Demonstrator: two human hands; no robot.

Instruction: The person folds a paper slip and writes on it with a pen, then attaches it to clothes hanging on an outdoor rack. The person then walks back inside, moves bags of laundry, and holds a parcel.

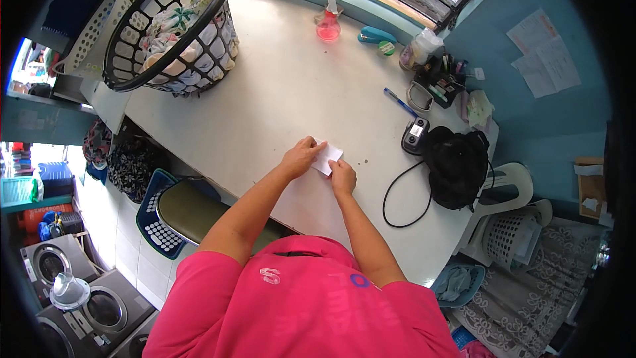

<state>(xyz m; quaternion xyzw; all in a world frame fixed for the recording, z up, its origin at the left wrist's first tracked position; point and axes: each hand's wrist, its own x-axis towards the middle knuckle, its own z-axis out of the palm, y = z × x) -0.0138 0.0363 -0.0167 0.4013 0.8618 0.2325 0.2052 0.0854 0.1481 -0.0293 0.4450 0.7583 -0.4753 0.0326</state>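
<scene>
A small white slip of paper (326, 158) lies at the near part of the white table (278, 73). My left hand (303, 156) rests on its left side, fingers bent and pressing on the paper's upper edge. On the lower right corner, my right hand (342, 176) pinches the paper between thumb and fingers. Whether the slip is a single sheet or folded I cannot make out. Both forearms reach in from the pink shirt below.
A black laundry basket (225, 20) full of clothes stands at the back left. Along the back are a red spray bottle (328, 26) and a blue stapler (376, 34). To the right lie a pen (400, 102), a black handheld device (415, 135) and a black bag (456, 166) with a looped cord.
</scene>
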